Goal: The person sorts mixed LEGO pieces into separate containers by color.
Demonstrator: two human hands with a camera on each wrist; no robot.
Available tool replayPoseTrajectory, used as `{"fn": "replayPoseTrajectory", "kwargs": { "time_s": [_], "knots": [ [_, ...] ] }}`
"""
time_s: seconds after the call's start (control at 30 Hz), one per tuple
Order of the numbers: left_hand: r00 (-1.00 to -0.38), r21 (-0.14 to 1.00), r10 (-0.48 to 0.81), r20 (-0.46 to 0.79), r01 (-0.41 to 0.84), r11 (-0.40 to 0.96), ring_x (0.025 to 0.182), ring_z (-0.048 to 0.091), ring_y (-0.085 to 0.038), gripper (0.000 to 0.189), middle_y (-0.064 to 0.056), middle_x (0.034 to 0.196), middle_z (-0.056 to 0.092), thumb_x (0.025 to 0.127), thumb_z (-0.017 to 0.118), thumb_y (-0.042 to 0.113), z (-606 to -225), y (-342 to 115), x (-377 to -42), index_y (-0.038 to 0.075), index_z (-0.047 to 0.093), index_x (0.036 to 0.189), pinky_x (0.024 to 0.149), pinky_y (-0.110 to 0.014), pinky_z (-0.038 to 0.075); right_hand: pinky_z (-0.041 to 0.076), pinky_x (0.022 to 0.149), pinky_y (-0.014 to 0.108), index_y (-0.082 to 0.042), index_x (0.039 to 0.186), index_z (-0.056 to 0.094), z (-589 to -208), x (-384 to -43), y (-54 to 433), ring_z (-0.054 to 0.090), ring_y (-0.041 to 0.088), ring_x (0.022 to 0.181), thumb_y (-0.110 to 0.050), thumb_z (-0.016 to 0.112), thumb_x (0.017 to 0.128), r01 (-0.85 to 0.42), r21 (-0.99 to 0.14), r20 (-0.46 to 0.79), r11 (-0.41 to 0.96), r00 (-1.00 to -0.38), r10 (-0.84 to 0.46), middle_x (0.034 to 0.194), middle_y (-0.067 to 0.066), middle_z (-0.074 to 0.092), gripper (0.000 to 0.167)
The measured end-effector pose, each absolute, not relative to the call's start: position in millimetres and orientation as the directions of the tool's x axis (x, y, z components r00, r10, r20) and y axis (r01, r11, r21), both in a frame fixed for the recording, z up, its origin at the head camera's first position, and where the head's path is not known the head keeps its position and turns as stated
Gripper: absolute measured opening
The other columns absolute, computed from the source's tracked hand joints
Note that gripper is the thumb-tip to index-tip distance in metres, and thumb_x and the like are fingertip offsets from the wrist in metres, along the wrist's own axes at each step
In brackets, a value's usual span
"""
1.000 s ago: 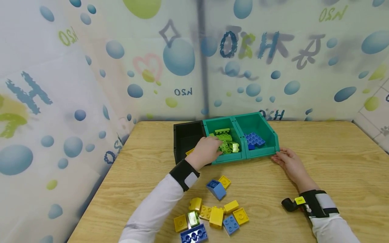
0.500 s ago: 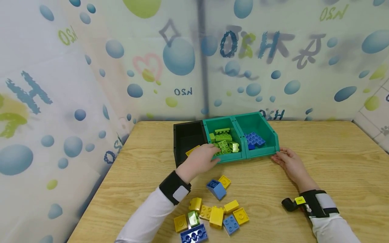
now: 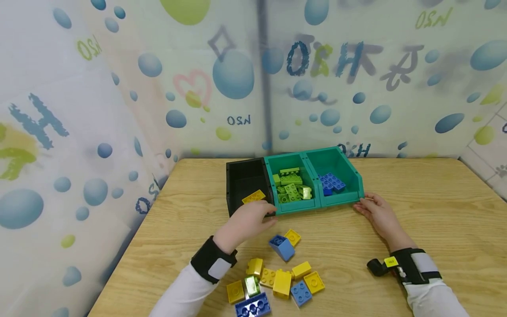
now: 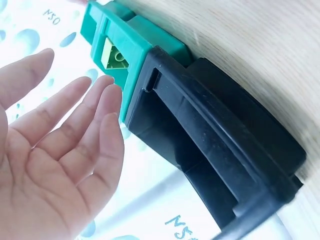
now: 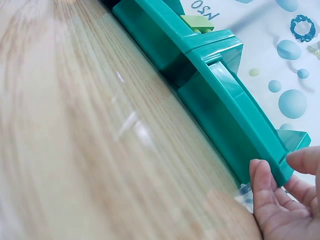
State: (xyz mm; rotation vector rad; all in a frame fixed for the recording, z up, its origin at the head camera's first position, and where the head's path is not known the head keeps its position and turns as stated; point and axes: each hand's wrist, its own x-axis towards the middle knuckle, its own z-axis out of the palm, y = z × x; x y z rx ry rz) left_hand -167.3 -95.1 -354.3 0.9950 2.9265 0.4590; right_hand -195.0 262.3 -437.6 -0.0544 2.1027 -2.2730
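My left hand [image 3: 246,222] is in front of the black bin [image 3: 245,169], its fingers loosely bent and nothing in them. The left wrist view shows the same palm [image 4: 55,170] bare. One yellow brick [image 3: 253,196] lies in the black bin. Beside it, the middle teal bin [image 3: 299,204] holds several green bricks [image 3: 292,192]. Blue bricks [image 3: 332,181] lie in the right teal bin [image 3: 340,200]. My right hand [image 3: 382,218] grips that bin's front right corner; in the right wrist view the thumb and fingers [image 5: 262,175] are on either side of the corner.
In front of the bins, loose bricks lie on the wooden table [image 3: 348,273]: several yellow ones [image 3: 282,283], a blue sloped brick [image 3: 282,247], other blue bricks [image 3: 301,293] and a green one [image 3: 251,286]. A patterned sheet [image 3: 340,110] hangs behind the table.
My left hand has drawn back from over the green bricks, moving left and towards me to the front of the black bin. The right hand and the bins have stayed put.
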Motion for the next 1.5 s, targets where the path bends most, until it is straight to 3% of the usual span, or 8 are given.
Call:
{"fn": "replayPoseTrajectory", "kwargs": {
  "time_s": [0.17,0.3,0.67,0.9,1.33,1.5],
  "knots": [
    [-0.806,0.301,0.589,0.049,0.575,0.761,0.092,0.065,-0.018,0.028,-0.008,0.104,0.069,0.091,0.064,0.023,-357.5,-98.7,-161.9,0.006,0.067,0.113,0.079,-0.03,0.055,0.051,0.078,0.011,0.008,0.126,0.031,-437.0,-194.1,262.2,0.061,-0.003,0.086,-0.014,0.042,0.101,0.01,-0.997,-0.006,-0.079,-0.999,-0.054,0.091,-0.01,0.058,0.035],
    [-0.812,0.302,0.584,-0.01,0.554,0.776,0.098,0.064,-0.018,0.032,-0.007,0.11,0.068,0.091,0.064,0.025,-358.8,-100.3,-155.8,0.006,0.065,0.116,0.085,-0.032,0.054,0.051,0.078,0.011,0.009,0.126,0.031,-437.4,-194.3,261.9,0.061,-0.003,0.086,-0.015,0.041,0.101,0.009,-0.998,-0.006,-0.061,-0.999,-0.051,0.091,-0.01,0.058,0.037],
    [-0.809,0.285,0.563,-0.169,0.507,0.814,0.099,0.061,-0.014,0.041,-0.004,0.118,0.064,0.089,0.065,0.034,-366.0,-101.5,-140.6,0.011,0.062,0.123,0.086,-0.03,0.053,0.051,0.077,0.011,0.006,0.122,0.034,-436.9,-193.4,261.7,0.062,-0.002,0.086,-0.015,0.043,0.101,-0.009,-0.995,0.016,-0.104,-0.998,-0.059,0.09,-0.009,0.06,0.031],
    [-0.793,0.295,0.584,-0.173,0.524,0.799,0.104,0.061,-0.014,0.042,-0.003,0.122,0.062,0.088,0.066,0.033,-370.1,-102.8,-133.2,0.012,0.061,0.124,0.087,-0.029,0.053,0.051,0.078,0.011,0.004,0.12,0.035,-436.0,-192.0,262.2,0.062,-0.002,0.086,-0.015,0.043,0.1,-0.011,-0.992,0.021,-0.123,-0.997,-0.076,0.09,-0.009,0.061,0.028],
    [-0.748,0.358,0.62,-0.238,0.526,0.772,0.084,0.054,-0.004,0.041,0.001,0.112,0.064,0.088,0.065,0.038,-368.4,-113.5,-115.3,0.017,0.062,0.123,0.078,-0.022,0.051,0.051,0.078,0.011,0.008,0.124,0.032,-436.7,-192.7,262.0,0.062,-0.002,0.086,-0.015,0.042,0.101,0.004,-0.995,0.002,-0.096,-0.998,-0.059,0.09,-0.01,0.06,0.035],
    [-0.746,0.35,0.613,-0.261,0.519,0.78,0.095,0.057,-0.007,0.049,0.001,0.119,0.063,0.084,0.068,0.043,-365.6,-120.7,-107.7,0.019,0.06,0.126,0.083,-0.026,0.052,0.051,0.077,0.011,0.009,0.125,0.031,-436.2,-193.4,261.5,0.062,-0.002,0.086,-0.014,0.042,0.101,0.001,-0.995,0.005,-0.099,-0.998,-0.062,0.089,-0.01,0.06,0.035]
  ]
}}
